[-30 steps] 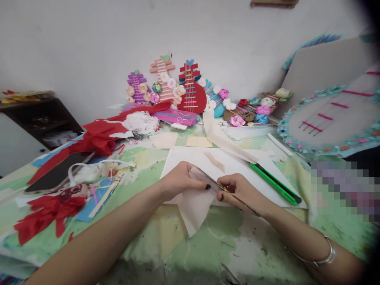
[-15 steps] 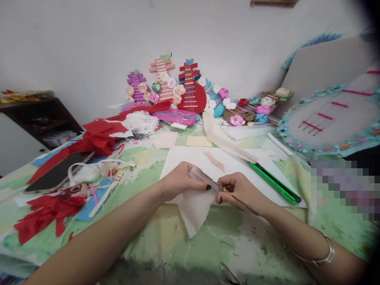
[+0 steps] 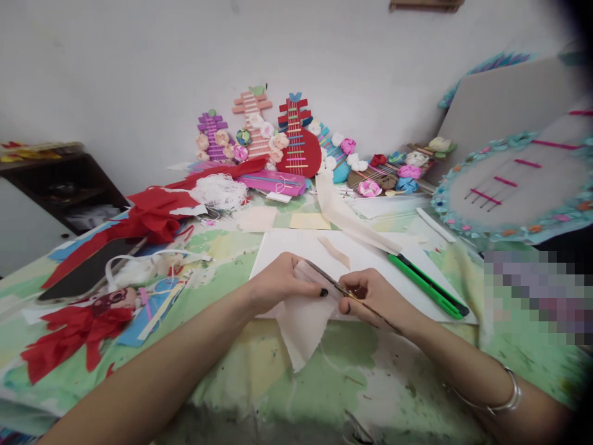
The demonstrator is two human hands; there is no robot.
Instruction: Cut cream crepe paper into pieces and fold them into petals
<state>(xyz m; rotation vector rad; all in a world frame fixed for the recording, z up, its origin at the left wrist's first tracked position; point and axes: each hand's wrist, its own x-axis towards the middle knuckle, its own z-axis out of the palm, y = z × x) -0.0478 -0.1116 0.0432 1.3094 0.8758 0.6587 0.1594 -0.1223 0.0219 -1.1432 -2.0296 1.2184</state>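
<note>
1. Fingers of your left hand (image 3: 280,279) are clamped on pale paper (image 3: 302,334), near the front edge of the bench (image 3: 259,371).
2. Fingers of your right hand (image 3: 378,300) grip the scissors (image 3: 342,288), whose blades meet the paper's upper edge.
3. Your green cutter (image 3: 426,285) rests along the right edge of a white sheet (image 3: 285,244).

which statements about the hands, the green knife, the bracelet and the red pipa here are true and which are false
1. The left hand holds pale paper. True.
2. The right hand holds the green utility knife. False: it holds scissors; the knife lies on the white sheet.
3. A silver bracelet circles the right forearm. True.
4. The red model pipa lies strings down. False: it stands up, strings facing the camera.
</note>
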